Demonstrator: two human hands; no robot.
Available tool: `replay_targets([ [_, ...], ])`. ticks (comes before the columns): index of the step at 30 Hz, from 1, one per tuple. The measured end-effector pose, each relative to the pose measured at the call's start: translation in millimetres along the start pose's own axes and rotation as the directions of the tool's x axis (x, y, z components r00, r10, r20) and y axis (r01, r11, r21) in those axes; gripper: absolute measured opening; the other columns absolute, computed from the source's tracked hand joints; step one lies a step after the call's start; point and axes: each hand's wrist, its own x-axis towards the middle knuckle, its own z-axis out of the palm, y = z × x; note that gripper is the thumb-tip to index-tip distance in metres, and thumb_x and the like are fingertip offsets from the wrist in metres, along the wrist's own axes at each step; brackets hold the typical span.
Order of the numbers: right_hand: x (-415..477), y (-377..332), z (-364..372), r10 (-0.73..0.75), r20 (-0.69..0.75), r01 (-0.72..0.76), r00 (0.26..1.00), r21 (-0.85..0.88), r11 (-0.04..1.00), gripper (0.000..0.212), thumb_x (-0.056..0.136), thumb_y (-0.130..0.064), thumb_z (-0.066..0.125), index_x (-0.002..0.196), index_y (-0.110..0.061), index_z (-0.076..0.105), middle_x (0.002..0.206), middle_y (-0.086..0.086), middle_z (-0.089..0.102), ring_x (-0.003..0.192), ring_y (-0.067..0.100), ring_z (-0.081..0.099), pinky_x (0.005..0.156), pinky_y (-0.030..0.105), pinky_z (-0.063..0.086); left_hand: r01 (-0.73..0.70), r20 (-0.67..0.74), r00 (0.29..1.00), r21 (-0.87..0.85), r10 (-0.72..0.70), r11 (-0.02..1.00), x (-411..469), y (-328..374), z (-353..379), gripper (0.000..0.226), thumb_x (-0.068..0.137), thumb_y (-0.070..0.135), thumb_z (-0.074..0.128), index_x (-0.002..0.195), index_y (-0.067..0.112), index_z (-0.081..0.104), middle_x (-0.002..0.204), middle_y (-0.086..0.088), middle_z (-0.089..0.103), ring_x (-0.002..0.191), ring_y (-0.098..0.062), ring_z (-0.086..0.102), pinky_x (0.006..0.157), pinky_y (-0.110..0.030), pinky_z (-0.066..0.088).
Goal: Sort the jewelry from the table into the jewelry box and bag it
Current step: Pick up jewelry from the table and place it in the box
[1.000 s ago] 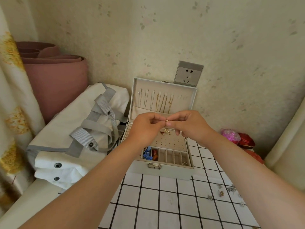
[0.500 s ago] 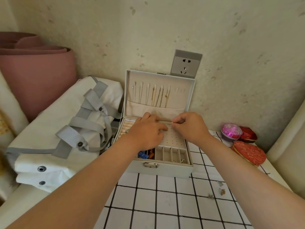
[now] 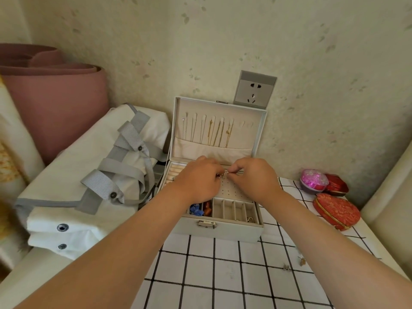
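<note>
Left hand (image 3: 199,182) and right hand (image 3: 256,178) are meeting over the open jewelry box (image 3: 219,229), each grip pinching a small earring (image 3: 223,174) between the fingertips. The earring is sitting just above the far rows of the perforated panel (image 3: 234,190) — judged, the coming move is running straight down, the right hand lying nearer the free holes. Loose pieces (image 3: 286,267) are lying on the desk (image 3: 200,264), near right.

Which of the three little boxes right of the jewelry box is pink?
The round one, leftmost of the three; the angular box and heart-shaped box are red.
</note>
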Motion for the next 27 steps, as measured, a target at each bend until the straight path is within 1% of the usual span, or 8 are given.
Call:
replay_targets([
  [5,2,1,-2,-0.022,0.076,0.019,0.997,0.039,0.999,0.005,0.086,-0.025,0.074,0.090,-0.026,0.078,0.097,-0.012,0.073,0.093,0.010,0.065,0.086,0.034,0.054,-0.021,0.005,1.000,-0.026,0.021,0.999,0,0,2,0.038,0.091,0.018,0.047,0.125,0.023,0.064,0.121,0.004,0.061,0.113,-0.019,0.047,0.097,-0.038,0.043],
  [8,5,5,-5,-0.021,0.123,0.011,0.992,0.081,0.997,0.009,0.085,-0.022,0.074,0.092,-0.029,0.077,0.093,-0.014,0.072,0.090,0.004,0.065,0.087,0.031,0.055,-0.005,-0.009,1.000,-0.052,0.004,0.999,1,0,2,0.044,0.092,0.018,0.048,0.135,0.026,0.057,0.124,0.004,0.060,0.118,-0.018,0.045,0.099,-0.035,0.041],
  [11,5,7,-4,-0.019,0.122,0.007,0.992,0.091,0.996,0.016,0.084,-0.021,0.073,0.098,-0.029,0.075,0.093,-0.014,0.070,0.089,0.003,0.065,0.087,0.030,0.055,-0.010,-0.004,1.000,-0.037,0.010,0.999,1,-1,3,0.051,0.092,0.021,0.049,0.142,0.029,0.049,0.130,0.002,0.056,0.121,-0.019,0.042,0.100,-0.035,0.040],
  [14,5,4,-2,-0.002,0.135,-0.006,0.991,0.059,0.998,0.015,0.085,-0.026,0.072,0.100,-0.028,0.074,0.094,-0.013,0.067,0.091,0.006,0.063,0.084,0.030,0.054,-0.020,0.013,1.000,-0.002,0.020,1.000,0,-1,4,0.050,0.093,0.024,0.048,0.143,0.031,0.048,0.134,0.006,0.054,0.119,-0.019,0.042,0.100,-0.037,0.038],
  [18,5,1,-1,-0.007,0.123,0.006,0.992,0.008,1.000,0.008,0.086,-0.029,0.072,0.093,-0.028,0.075,0.093,-0.011,0.063,0.091,0.010,0.062,0.079,0.029,0.052,-0.023,0.005,1.000,-0.003,0.023,1.000,0,0,4,0.047,0.092,0.026,0.048,0.139,0.030,0.052,0.128,0.007,0.057,0.116,-0.018,0.043,0.099,-0.037,0.039],
  [22,4,1,-2,0.004,0.122,-0.006,0.993,0.022,1.000,0.009,0.086,-0.031,0.074,0.093,-0.027,0.075,0.092,-0.011,0.063,0.089,0.009,0.062,0.081,0.031,0.054,-0.032,0.001,0.999,-0.003,0.032,0.999,-1,1,4,0.047,0.093,0.027,0.048,0.140,0.031,0.050,0.127,0.006,0.058,0.116,-0.018,0.043,0.099,-0.037,0.039],
  [25,2,2,-8,-0.010,0.120,0.000,0.993,0.080,0.997,0.019,0.085,-0.030,0.077,0.103,-0.023,0.075,0.091,-0.016,0.059,0.088,0.002,0.058,0.078,0.013,0.046,-0.039,-0.021,0.999,0.008,0.039,0.999,-3,4,3,0.048,0.095,0.030,0.049,0.143,0.030,0.046,0.126,0.004,0.057,0.116,-0.018,0.043,0.100,-0.037,0.039],
  [27,-2,2,-17,-0.011,0.117,-0.006,0.993,0.144,0.990,0.017,0.085,-0.025,0.077,0.102,-0.021,0.075,0.085,-0.022,0.057,0.083,-0.006,0.055,0.072,0.003,0.039,-0.053,-0.044,0.998,-0.008,0.053,0.999,-5,9,2,0.049,0.096,0.031,0.050,0.144,0.031,0.044,0.124,0.004,0.057,0.117,-0.018,0.043,0.100,-0.036,0.039],
])
